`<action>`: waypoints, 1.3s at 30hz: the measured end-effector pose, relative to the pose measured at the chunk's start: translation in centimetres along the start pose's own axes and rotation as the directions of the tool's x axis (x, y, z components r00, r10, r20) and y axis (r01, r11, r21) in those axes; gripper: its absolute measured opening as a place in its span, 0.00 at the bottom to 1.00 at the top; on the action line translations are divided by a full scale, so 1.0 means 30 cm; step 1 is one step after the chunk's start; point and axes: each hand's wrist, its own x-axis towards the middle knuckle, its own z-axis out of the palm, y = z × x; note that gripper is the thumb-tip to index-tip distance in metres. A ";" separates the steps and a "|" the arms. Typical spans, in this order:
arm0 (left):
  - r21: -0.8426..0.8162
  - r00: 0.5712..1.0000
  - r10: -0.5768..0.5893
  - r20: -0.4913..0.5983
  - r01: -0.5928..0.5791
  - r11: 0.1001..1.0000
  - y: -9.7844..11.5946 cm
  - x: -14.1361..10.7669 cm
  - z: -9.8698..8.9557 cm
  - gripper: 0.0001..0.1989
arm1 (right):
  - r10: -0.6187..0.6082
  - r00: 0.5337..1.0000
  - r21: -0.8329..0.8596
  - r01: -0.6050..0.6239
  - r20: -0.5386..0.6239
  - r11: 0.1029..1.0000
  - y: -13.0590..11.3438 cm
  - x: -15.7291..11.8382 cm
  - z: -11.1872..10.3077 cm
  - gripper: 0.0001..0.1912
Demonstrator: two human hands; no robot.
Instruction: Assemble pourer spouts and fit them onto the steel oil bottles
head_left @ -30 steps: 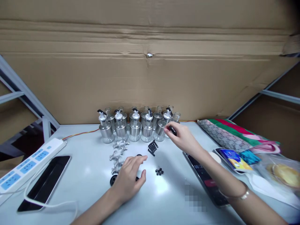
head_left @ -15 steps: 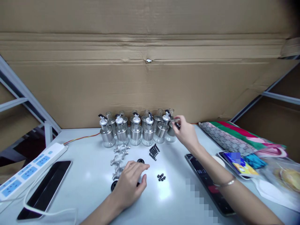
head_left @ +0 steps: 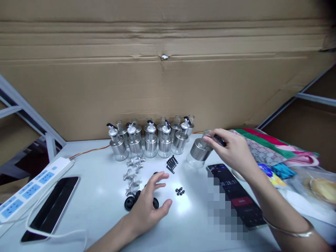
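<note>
My right hand point(head_left: 233, 148) grips a clear glass bottle point(head_left: 201, 151) by its neck; the bottle has a steel band and leans a little. A dark black piece point(head_left: 219, 140) also shows between the same fingers, its kind unclear. My left hand point(head_left: 149, 204) hovers open, thumb and fingers spread, beside black round caps point(head_left: 129, 203) that it partly covers. Ahead of it lie silvery winged pieces point(head_left: 132, 175) in a column. Several thin black rods point(head_left: 172, 163) and a cluster of small black rings point(head_left: 180, 191) are between the hands.
Several banded bottles point(head_left: 151, 143) stand in two rows at the back, the front row with spouted tops. A phone with a running timer point(head_left: 236, 196) lies at right, near folded cloth point(head_left: 275, 143). Left are a power strip point(head_left: 34, 189) and a dark phone point(head_left: 52, 210).
My right hand has taken the bottle from the right end of the front row and brought it right and nearer. My left hand's fingers have spread wider.
</note>
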 end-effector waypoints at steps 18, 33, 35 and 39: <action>-0.722 0.730 -0.493 0.473 0.642 0.258 0.006 -0.012 0.014 0.32 | 0.089 0.960 0.913 -0.280 0.265 0.296 -0.156 -0.135 0.260 0.21; -0.675 0.655 -0.421 0.628 0.727 0.125 0.021 -0.011 0.005 0.42 | 0.392 0.917 0.909 -0.218 0.067 0.356 -0.175 -0.149 0.258 0.17; -0.688 0.666 -0.412 0.622 0.716 0.119 0.017 -0.013 0.007 0.42 | 0.422 0.906 0.916 -0.206 0.045 0.345 -0.184 -0.153 0.261 0.13; -0.718 0.681 -0.398 0.614 0.692 0.076 0.009 -0.019 0.014 0.41 | 0.403 0.909 0.942 -0.224 0.109 0.251 -0.205 -0.167 0.267 0.06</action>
